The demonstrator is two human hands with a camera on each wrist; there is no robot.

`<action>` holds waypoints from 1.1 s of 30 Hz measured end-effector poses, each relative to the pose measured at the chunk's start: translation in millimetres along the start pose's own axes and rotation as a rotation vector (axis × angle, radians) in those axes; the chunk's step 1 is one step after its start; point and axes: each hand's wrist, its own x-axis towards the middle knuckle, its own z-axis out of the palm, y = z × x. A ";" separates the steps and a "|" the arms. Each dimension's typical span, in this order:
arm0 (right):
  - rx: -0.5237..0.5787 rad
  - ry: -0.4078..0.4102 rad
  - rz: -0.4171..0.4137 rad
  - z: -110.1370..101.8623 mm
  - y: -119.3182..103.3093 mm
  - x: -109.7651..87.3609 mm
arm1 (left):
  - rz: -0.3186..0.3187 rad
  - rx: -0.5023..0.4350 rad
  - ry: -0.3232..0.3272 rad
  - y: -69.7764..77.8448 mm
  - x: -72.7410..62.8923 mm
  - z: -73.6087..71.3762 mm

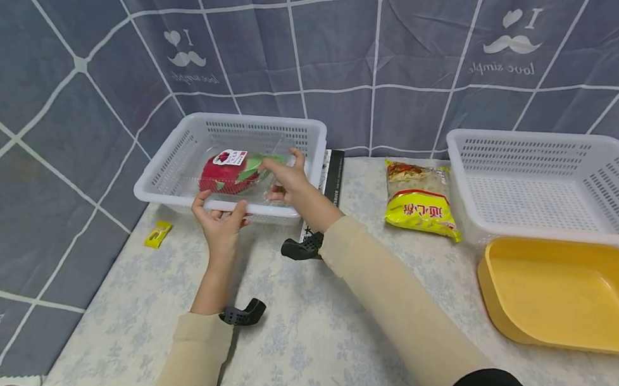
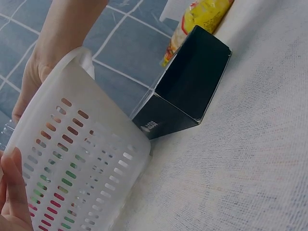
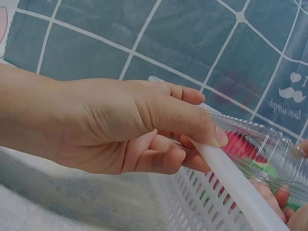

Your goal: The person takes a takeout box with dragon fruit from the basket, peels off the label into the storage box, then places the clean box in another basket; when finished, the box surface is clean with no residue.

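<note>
A clear plastic box with a red and green dragon fruit [image 1: 221, 176] and a white label sits inside a white slotted basket [image 1: 169, 164]. My left hand [image 1: 220, 228] grips the basket's front rim; in the right wrist view its thumb lies over the rim and other fingers are curled below. My right hand [image 1: 291, 185] reaches over the basket's right end and pinches the right side of the plastic box. In the left wrist view the basket's slotted wall [image 2: 72, 159] hides most of the fruit.
A black box [image 2: 192, 72] stands beside the basket's right end. Near the basket lies a small yellow packet [image 1: 157, 234]. To the right are a yellow bag of noodles [image 1: 419, 203], a second white basket [image 1: 521, 188] and a yellow tub [image 1: 579, 296]. A tiled-pattern curtain [image 1: 338, 43] hangs behind.
</note>
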 end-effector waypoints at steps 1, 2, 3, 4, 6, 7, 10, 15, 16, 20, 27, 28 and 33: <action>0.006 0.001 -0.001 0.1 -0.1 0.1 | 0.000 0.004 0.000 0.1 -0.1 0.1; 0.013 0.001 -0.003 0.4 -0.4 0.3 | -0.001 0.007 0.002 0.3 -0.2 0.2; 0.024 0.005 -0.009 0.7 -0.5 0.3 | -0.002 0.009 0.003 0.1 -0.2 0.1; 0.037 0.008 -0.016 0.9 -0.5 0.6 | -0.003 0.010 0.005 0.0 -0.2 0.1; 0.062 0.011 -0.027 1.3 -1.1 0.7 | -0.004 0.021 0.004 -0.4 -0.1 -0.4; 0.075 0.010 -0.032 1.2 -1.5 0.7 | -0.005 0.024 0.006 -0.5 -0.2 -0.6; 0.101 -0.006 -0.035 0.3 -3.3 0.3 | -0.007 0.032 0.006 -0.6 -0.4 -1.0; 0.126 -0.052 -0.041 -3.7 -11.2 -3.3 | -0.008 0.042 0.004 -0.6 -0.3 -0.5; 0.136 -0.058 -0.043 -4.8 -13.5 -4.5 | -0.006 0.043 0.003 -0.6 -0.1 -0.3; 0.165 -0.085 -0.055 -10.3 -24.0 -11.6 | 0.004 0.033 -0.003 0.5 0.4 1.1; 0.205 -0.095 -0.052 -24.2 -41.0 -25.7 | -0.010 0.033 -0.001 3.6 0.4 1.8; 0.215 -0.098 -0.051 -26.4 -42.9 -27.5 | -0.011 0.036 -0.002 3.8 0.3 1.9; 0.213 -0.116 -0.057 -35.7 -50.4 -36.1 | -0.007 0.040 -0.003 4.1 0.2 2.2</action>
